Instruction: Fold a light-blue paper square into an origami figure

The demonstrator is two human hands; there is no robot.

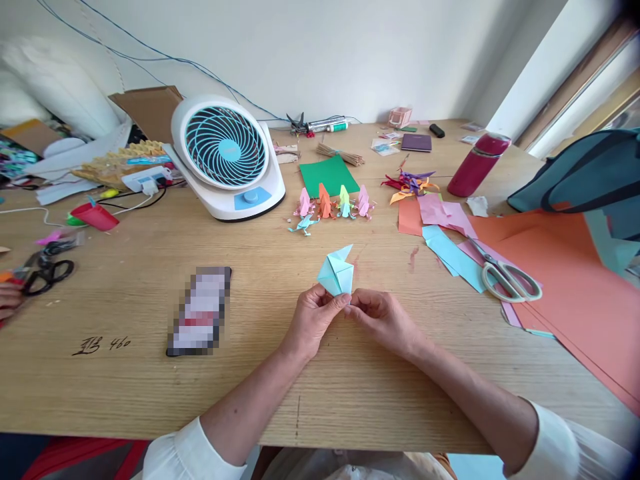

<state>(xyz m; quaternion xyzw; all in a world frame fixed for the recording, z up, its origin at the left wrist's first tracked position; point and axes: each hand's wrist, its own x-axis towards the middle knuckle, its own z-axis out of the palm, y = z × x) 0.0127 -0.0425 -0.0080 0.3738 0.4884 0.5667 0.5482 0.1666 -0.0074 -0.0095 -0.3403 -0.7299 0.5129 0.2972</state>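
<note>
The left hand (311,319) pinches the blue paper (336,272) above the desk (380,413); the right hand (384,321), thumb against curled fingers, pinches its lower tip. Apparently mid-fold, it calls for steady holding and careful creasing. Paper figures (325,203) sit beyond.

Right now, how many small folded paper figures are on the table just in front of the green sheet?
5: from the left, a pink figure, an orange figure, a green figure and another pink figure in a row; a light-blue figure before the row's left end.
</note>
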